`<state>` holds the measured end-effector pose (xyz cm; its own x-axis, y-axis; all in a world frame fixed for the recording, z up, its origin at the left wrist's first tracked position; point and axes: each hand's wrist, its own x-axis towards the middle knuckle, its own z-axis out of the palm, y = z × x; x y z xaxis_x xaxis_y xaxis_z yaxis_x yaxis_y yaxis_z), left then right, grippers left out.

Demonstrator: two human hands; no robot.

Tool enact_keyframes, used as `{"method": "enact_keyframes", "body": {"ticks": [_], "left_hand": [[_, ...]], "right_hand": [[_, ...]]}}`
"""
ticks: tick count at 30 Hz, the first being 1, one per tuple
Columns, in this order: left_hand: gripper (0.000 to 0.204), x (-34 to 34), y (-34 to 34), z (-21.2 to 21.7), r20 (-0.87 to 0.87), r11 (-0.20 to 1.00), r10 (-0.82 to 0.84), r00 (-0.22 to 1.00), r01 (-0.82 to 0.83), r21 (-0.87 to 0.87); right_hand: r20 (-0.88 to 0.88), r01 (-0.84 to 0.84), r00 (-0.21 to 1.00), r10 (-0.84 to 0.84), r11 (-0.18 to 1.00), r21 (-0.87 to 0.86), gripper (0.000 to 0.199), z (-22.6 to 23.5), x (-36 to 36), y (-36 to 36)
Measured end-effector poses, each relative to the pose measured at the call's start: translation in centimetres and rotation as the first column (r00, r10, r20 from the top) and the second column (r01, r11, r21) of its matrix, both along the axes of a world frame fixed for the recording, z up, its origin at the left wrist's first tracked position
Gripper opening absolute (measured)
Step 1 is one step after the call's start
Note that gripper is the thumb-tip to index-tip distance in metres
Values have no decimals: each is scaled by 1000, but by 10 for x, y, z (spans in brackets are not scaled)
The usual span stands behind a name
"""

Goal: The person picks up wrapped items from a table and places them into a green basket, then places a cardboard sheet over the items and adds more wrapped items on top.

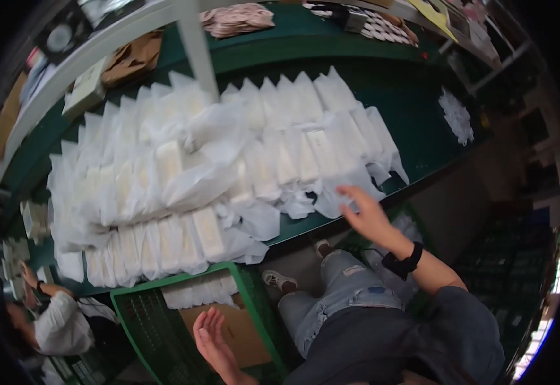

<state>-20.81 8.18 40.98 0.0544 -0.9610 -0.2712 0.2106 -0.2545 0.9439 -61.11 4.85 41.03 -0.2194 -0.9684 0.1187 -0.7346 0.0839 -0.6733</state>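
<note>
Rows of cream-white boxes in thin white plastic bags [280,160] cover much of the green table. My right hand [366,218] hovers at the table's front edge, beside the loose plastic of the nearest bags. Its thumb and forefinger are apart, and I see nothing between them. Over a green crate [120,301] at the lower left is my left hand [212,340], fingers stretched and slightly curved, holding nothing. Inside that crate lie several white wrapped packs [203,292] next to brown cardboard [232,330].
A white post [198,51] rises behind the bags. Crumpled white plastic [456,115] lies on the table's right end. Another person [65,321] works at the far left. Green crates [485,289] stand to my right, and another crate with plastic [408,224] sits under the table edge.
</note>
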Motion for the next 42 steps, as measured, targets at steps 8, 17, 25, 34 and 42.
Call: {"method": "enact_keyframes", "body": {"ticks": [8, 17, 25, 34, 42], "left_hand": [[40, -251, -60, -20, 73, 820, -573, 817, 568, 78], [49, -392, -90, -106, 761, 931, -58, 646, 311, -192], [52, -416, -84, -101, 535, 990, -117, 837, 141, -5], [52, -438, -98, -120, 580, 966, -244, 777, 245, 78], [42, -460, -93, -127, 406, 963, -253, 878, 271, 13]], "right_hand": [[-147, 492, 853, -502, 865, -97, 81, -56, -239, -37], [192, 309, 910, -368, 909, 281, 99, -102, -273, -78], [405, 87, 895, -186, 965, 249, 93, -109, -325, -83], [591, -92, 755, -286, 845, 527, 85, -106, -358, -96], [683, -42, 571, -456, 815, 579, 69, -127, -416, -61]]}}
